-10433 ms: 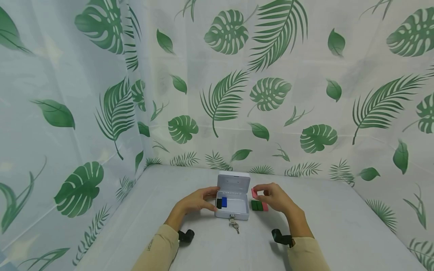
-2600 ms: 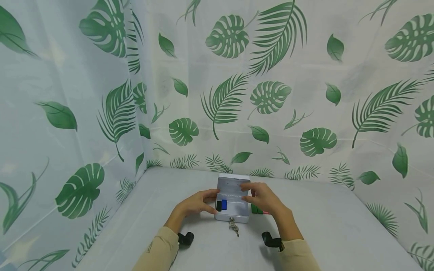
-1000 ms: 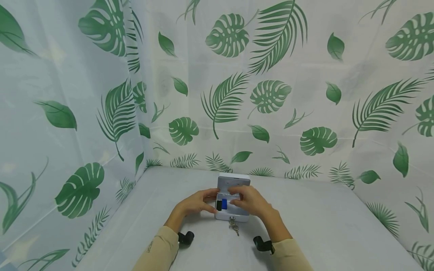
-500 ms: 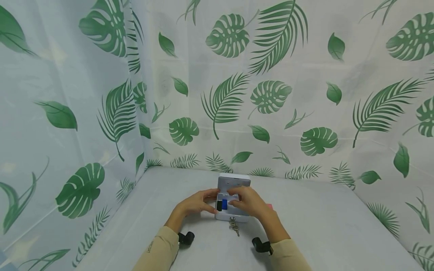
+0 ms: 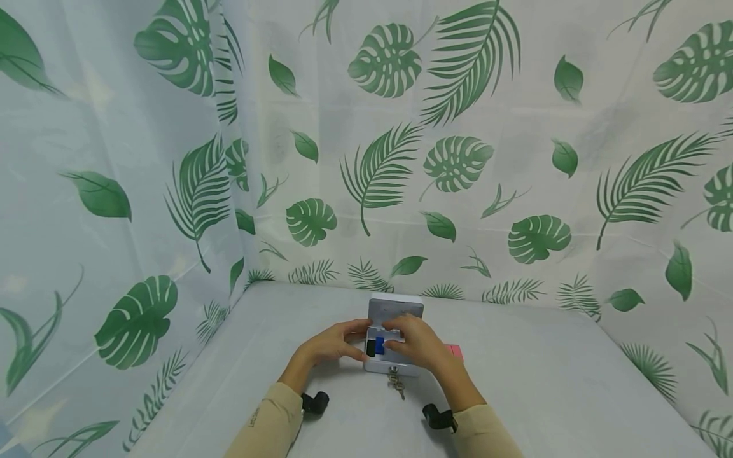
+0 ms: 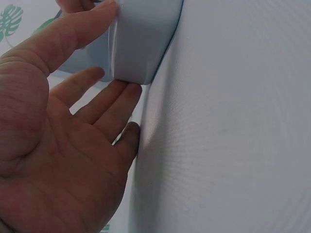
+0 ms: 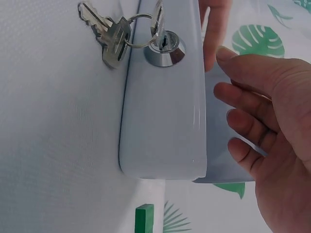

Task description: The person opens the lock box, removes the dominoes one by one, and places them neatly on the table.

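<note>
A pale grey metal cash box [image 5: 375, 367] stands on the table with its lid [image 5: 385, 309] raised. Inside it, against the left wall, a black block [image 5: 370, 348] and a blue block [image 5: 380, 345] lie side by side. My left hand [image 5: 328, 341] holds the box's left side, thumb on the front rim, fingers [image 6: 114, 114] at the far corner. My right hand [image 5: 420, 340] hovers over the box interior. Its thumb tip is right at the blue block, with a gap between thumb and index finger. In the right wrist view, my right thumb [image 7: 262, 73] hides the index finger.
Keys [image 7: 116, 41] hang on a ring from the front lock [image 7: 165, 48]. Right of the box, two pink blocks [image 5: 457, 350] show past my right hand, and a green block [image 7: 144, 218] appears in the right wrist view. A leaf-print curtain [image 5: 378, 210] backs the table.
My right hand held a pink block earlier; that block now lies beside the other pink one. The right hand has since moved left to the blue block. My left hand stays put.
</note>
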`<control>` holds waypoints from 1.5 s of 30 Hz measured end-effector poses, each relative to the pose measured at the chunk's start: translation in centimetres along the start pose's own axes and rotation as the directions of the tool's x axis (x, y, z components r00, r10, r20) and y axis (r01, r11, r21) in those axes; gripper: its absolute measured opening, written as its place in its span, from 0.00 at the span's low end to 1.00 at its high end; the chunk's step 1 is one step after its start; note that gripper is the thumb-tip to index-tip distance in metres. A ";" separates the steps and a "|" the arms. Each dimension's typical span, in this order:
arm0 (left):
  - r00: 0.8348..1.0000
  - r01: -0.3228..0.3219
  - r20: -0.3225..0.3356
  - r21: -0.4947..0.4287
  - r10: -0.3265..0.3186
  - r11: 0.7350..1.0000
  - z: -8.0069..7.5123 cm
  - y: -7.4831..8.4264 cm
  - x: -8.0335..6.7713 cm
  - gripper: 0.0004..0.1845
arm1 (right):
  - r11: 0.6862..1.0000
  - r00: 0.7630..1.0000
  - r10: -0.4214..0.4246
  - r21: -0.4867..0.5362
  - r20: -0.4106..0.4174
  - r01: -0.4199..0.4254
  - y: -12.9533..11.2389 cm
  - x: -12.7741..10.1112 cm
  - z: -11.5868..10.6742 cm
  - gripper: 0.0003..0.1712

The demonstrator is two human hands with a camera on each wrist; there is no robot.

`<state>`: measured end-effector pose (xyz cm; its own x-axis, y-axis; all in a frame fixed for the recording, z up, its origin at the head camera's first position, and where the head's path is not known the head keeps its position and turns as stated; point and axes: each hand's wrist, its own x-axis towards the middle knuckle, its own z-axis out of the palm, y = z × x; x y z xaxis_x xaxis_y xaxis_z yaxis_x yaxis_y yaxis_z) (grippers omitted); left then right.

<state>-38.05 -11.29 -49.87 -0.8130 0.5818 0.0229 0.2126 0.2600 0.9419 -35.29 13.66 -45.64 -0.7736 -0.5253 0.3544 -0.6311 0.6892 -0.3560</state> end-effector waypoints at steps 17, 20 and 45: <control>1.000 -0.001 -0.004 -0.012 0.001 1.000 0.1 0.0 0.0 0.48 | 0.999 1.000 0.013 0.039 0.008 -0.014 0.1 0.0 1.0 0.21; 1.000 -0.003 -0.001 -0.015 0.003 1.000 0.1 0.0 0.0 0.48 | 0.999 1.000 0.024 0.031 0.015 -0.025 0.1 0.0 1.2 0.21; 1.000 -0.018 0.017 -0.009 0.018 1.000 -0.1 -0.1 0.1 0.47 | 1.000 1.000 0.009 0.003 0.008 -0.009 -0.1 0.3 2.4 0.17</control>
<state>-38.21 -11.33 -49.90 -0.7997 0.5995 0.0338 0.2217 0.2425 0.9445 -35.56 12.22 -47.58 -0.7795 -0.5230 0.3448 -0.6245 0.6921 -0.3619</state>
